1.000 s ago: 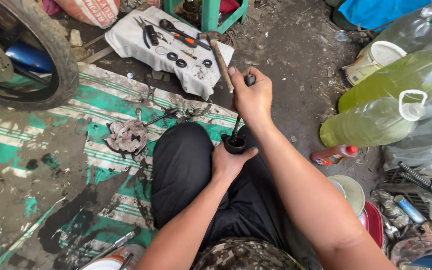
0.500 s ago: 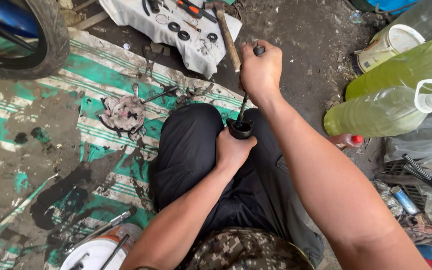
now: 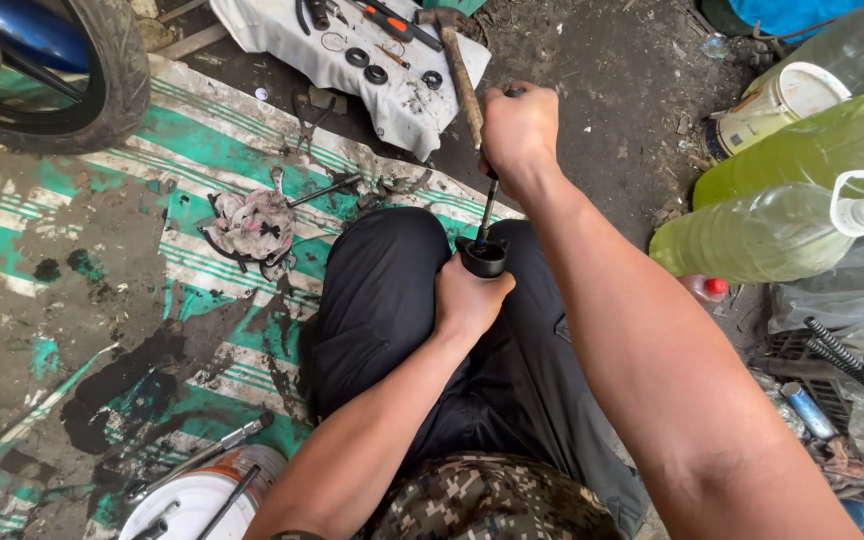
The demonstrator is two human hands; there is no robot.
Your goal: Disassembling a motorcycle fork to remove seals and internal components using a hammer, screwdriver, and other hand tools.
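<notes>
Now the right hand (image 3: 518, 130) has risen toward twelve o'clock, fist tight on the thin dark metal rod (image 3: 488, 210); the left hand (image 3: 468, 300) clamps the black cylindrical tube (image 3: 483, 258) over the knees, rod drawn further out.

A dirt floor (image 3: 592, 60) is carrying a stained green-striped mat (image 3: 72, 300), a white cloth (image 3: 282, 40) with tools, and yellow-green bottles (image 3: 772, 230).

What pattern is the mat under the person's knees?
Green and white stripes, stained dark, on the mat; head view.
</notes>
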